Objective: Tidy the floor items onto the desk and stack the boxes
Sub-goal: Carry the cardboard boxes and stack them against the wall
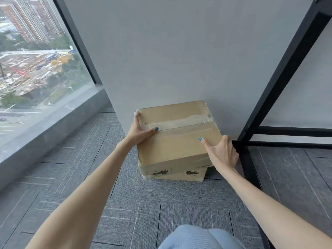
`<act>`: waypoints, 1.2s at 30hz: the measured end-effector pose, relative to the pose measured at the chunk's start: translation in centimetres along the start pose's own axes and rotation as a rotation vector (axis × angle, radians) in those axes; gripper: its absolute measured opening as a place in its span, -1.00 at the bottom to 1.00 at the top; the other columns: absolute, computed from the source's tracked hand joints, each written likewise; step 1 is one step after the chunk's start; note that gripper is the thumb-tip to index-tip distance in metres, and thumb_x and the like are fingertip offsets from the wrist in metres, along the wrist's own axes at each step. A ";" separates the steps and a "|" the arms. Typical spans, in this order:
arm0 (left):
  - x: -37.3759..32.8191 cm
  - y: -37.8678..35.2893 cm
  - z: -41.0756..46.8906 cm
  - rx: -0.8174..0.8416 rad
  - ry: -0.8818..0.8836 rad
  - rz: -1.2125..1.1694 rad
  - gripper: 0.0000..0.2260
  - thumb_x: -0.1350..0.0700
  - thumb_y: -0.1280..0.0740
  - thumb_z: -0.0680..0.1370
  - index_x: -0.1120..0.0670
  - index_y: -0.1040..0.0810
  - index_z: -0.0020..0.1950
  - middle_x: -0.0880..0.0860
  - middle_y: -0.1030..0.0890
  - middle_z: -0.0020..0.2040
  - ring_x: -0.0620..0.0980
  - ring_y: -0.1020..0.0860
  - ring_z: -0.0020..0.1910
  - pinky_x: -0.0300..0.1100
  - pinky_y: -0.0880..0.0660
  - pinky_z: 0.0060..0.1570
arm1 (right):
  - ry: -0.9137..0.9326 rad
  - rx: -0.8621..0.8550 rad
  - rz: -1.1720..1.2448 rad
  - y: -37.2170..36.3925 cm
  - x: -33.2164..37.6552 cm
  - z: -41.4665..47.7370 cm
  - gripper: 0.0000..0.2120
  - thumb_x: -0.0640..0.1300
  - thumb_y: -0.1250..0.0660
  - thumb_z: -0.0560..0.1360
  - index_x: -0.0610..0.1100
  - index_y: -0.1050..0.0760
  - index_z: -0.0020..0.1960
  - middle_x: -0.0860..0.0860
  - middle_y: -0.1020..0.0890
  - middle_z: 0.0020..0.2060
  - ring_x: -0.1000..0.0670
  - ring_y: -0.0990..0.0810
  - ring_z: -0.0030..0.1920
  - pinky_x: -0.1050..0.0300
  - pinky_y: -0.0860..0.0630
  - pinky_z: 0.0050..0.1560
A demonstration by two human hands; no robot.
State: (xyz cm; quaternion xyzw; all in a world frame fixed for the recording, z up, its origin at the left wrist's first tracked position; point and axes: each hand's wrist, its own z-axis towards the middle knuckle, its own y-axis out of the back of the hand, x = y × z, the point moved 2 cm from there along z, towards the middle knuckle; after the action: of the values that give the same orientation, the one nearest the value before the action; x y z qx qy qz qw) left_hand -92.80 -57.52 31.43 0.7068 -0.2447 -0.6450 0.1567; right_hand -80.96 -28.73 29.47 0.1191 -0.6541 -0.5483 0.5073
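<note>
Low in the middle of the frame, against the grey wall [179, 51], the upper box [176, 139] sits on the lower box [186, 176], which rests on the carpeted floor [143, 203]. The left grip [142, 133] clasps the upper box's left edge, thumb flat on the taped lid and fingers reaching along the side toward the far corner. The right grip [221, 151] clasps the right edge the same way, thumb on top and fingers down the side. Holding opposite edges probably gives control over turning, since the upper box lies skewed, its near face overhanging the one below. Whether its weight already rests fully on the lower box I cannot tell. The stack stands just beside the black metal frame [287, 69] at right, likely the worktop's leg, tucked into the corner out of the walkway.
</note>
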 end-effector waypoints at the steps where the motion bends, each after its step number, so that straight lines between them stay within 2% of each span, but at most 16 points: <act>1: 0.5 -0.2 -0.1 -0.015 0.008 0.005 -0.01 -0.11 -0.52 0.37 0.02 0.07 0.57 0.08 -0.10 0.56 0.07 -0.18 0.51 0.03 -0.17 0.48 | -0.002 0.009 -0.005 -0.5 -0.1 -0.2 -0.22 0.44 -0.28 0.32 -0.24 -0.36 0.13 -0.15 -0.57 0.01 -0.18 -0.61 -0.05 -0.02 -0.52 -0.09; 6: 1.7 -1.6 -1.0 -0.050 0.013 0.006 -0.13 -0.08 -0.49 0.42 0.10 -0.05 0.55 0.13 -0.20 0.52 0.11 -0.27 0.46 0.04 -0.26 0.43 | -0.035 0.077 -0.046 -1.7 -0.5 -0.3 -0.14 0.46 -0.25 0.33 -0.29 -0.37 0.21 -0.18 -0.57 0.10 -0.19 -0.60 0.03 -0.04 -0.51 -0.02; 12: 3.4 -1.8 -2.6 -0.030 0.028 -0.012 -0.19 -0.08 -0.47 0.44 0.05 -0.11 0.54 0.11 -0.23 0.52 0.10 -0.28 0.45 0.02 -0.27 0.40 | 0.016 0.139 -0.111 -1.7 -0.8 -0.7 -0.11 0.43 -0.26 0.35 -0.30 -0.31 0.31 -0.18 -0.54 0.18 -0.18 -0.59 0.08 -0.01 -0.49 -0.01; 15: 3.4 -1.1 -3.2 -0.030 0.033 -0.004 -0.15 -0.07 -0.47 0.44 0.08 -0.06 0.57 0.12 -0.19 0.54 0.10 -0.23 0.49 0.02 -0.22 0.41 | 0.044 0.172 -0.122 -1.4 -0.6 -0.4 -0.17 0.40 -0.30 0.36 -0.26 -0.26 0.28 -0.15 -0.56 0.13 -0.17 -0.61 0.02 0.04 -0.47 -0.09; 17: 2.8 -0.4 -3.8 -0.021 0.030 0.005 -0.03 -0.15 -0.52 0.36 0.07 -0.03 0.57 0.13 -0.18 0.54 0.10 -0.22 0.49 0.05 -0.21 0.44 | 0.064 0.223 -0.135 -0.9 -0.5 -0.1 -0.15 0.41 -0.31 0.35 -0.23 -0.21 0.30 -0.15 -0.55 0.15 -0.17 -0.60 0.03 0.04 -0.49 -0.08; 19: 2.1 0.0 -4.8 0.042 0.051 0.036 0.21 -0.35 -0.54 0.13 0.00 0.04 0.58 0.12 -0.13 0.54 0.12 -0.19 0.49 0.15 -0.22 0.44 | 0.111 0.371 -0.078 -0.8 -0.6 0.5 -0.02 0.40 -0.35 0.32 -0.20 -0.06 0.44 -0.18 -0.44 0.33 -0.18 -0.54 0.18 0.00 -0.51 0.05; 20: 2.0 0.2 -5.3 0.098 0.065 0.062 0.31 -0.42 -0.52 0.02 -0.04 0.09 0.58 0.13 -0.09 0.55 0.13 -0.19 0.50 0.18 -0.24 0.43 | 0.141 0.482 -0.007 -0.8 -0.8 0.7 0.08 0.38 -0.39 0.30 -0.16 0.07 0.51 -0.18 -0.30 0.44 -0.18 -0.45 0.31 -0.04 -0.46 0.18; 22: 1.9 0.3 -6.2 0.229 0.102 0.153 0.41 -0.44 -0.51 -0.06 -0.10 0.24 0.56 0.13 -0.04 0.57 0.18 -0.24 0.47 0.19 -0.38 0.33 | 0.222 0.661 0.110 -0.7 -1.0 1.3 0.25 0.33 -0.51 0.18 0.01 0.25 0.54 -0.11 -0.08 0.53 -0.15 -0.22 0.47 -0.14 -0.28 0.39; 24: 2.2 0.1 -6.9 0.320 0.126 0.290 0.35 -0.32 -0.57 0.06 -0.18 0.34 0.52 0.13 -0.01 0.57 0.20 -0.33 0.40 0.09 -0.59 0.04 | 0.272 0.758 0.079 -0.6 -1.6 2.0 0.36 0.24 -0.59 0.12 0.02 0.33 0.53 -0.09 0.03 0.55 -0.12 -0.05 0.53 -0.16 -0.11 0.48; 25: 2.3 -0.2 -7.3 0.342 0.132 0.359 0.30 -0.21 -0.59 0.15 -0.21 0.38 0.50 0.12 0.02 0.57 0.21 -0.34 0.39 0.03 -0.62 -0.07 | 0.261 0.788 0.032 -0.8 -2.1 2.3 0.39 0.18 -0.61 0.15 -0.04 0.38 0.53 -0.10 0.10 0.56 -0.11 0.02 0.54 -0.13 -0.05 0.49; 26: 2.3 -0.5 -7.5 0.356 0.138 0.409 0.27 -0.13 -0.60 0.21 -0.23 0.41 0.48 0.13 0.07 0.57 0.22 -0.33 0.39 0.00 -0.63 -0.09 | 0.231 0.797 0.001 -1.0 -2.4 2.4 0.38 0.10 -0.62 0.19 -0.11 0.41 0.52 -0.11 0.12 0.56 -0.12 0.03 0.55 -0.11 -0.04 0.50; 28: 2.5 -1.4 -8.0 0.372 0.173 0.483 0.29 -0.03 -0.61 0.24 -0.23 0.46 0.46 0.19 0.12 0.57 0.28 -0.30 0.41 0.08 -0.59 0.06 | 0.167 0.741 0.016 -1.6 -3.0 2.6 0.27 -0.02 -0.62 0.23 -0.19 0.26 0.54 -0.18 -0.09 0.53 -0.17 -0.17 0.50 -0.11 -0.23 0.44; 30: 2.9 -2.3 -8.5 0.342 0.173 0.509 0.30 0.08 -0.62 0.23 -0.20 0.43 0.49 0.26 0.04 0.53 0.30 -0.33 0.38 0.19 -0.44 0.26 | 0.152 0.672 0.060 -1.9 -3.2 2.5 0.01 -0.09 -0.62 0.23 -0.22 -0.05 0.45 -0.16 -0.38 0.38 -0.14 -0.40 0.32 -0.04 -0.44 0.21; 31: 3.2 -2.6 -8.6 0.307 0.160 0.507 0.28 0.16 -0.62 0.24 -0.19 0.38 0.51 0.27 -0.02 0.50 0.29 -0.38 0.33 0.20 -0.42 0.27 | 0.156 0.650 0.067 -1.9 -3.1 2.4 -0.10 -0.09 -0.62 0.23 -0.20 -0.14 0.38 -0.13 -0.45 0.30 -0.12 -0.45 0.25 0.00 -0.46 0.11; 33: 4.0 -2.9 -8.8 0.239 0.107 0.509 0.19 0.27 -0.58 0.27 -0.17 0.26 0.53 0.23 -0.15 0.41 0.21 -0.48 0.16 0.12 -0.51 0.18 | 0.173 0.622 0.069 -1.9 -3.0 2.5 -0.18 -0.08 -0.63 0.22 -0.16 -0.21 0.29 -0.09 -0.49 0.21 -0.10 -0.48 0.17 0.01 -0.46 0.01; 36: 4.4 -2.5 -8.7 0.188 0.055 0.518 0.11 0.29 -0.54 0.32 -0.14 0.20 0.55 0.16 -0.23 0.34 0.10 -0.47 0.06 0.02 -0.54 0.08 | 0.206 0.579 0.043 -1.8 -2.5 2.2 -0.23 -0.05 -0.62 0.23 -0.14 -0.24 0.25 -0.06 -0.50 0.17 -0.10 -0.50 0.13 -0.03 -0.50 0.02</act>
State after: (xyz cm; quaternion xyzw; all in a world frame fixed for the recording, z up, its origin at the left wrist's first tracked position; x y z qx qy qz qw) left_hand -83.66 -58.64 27.43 0.6495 -0.4717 -0.5384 0.2566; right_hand -82.32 -26.26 26.82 0.2995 -0.7307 -0.3134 0.5274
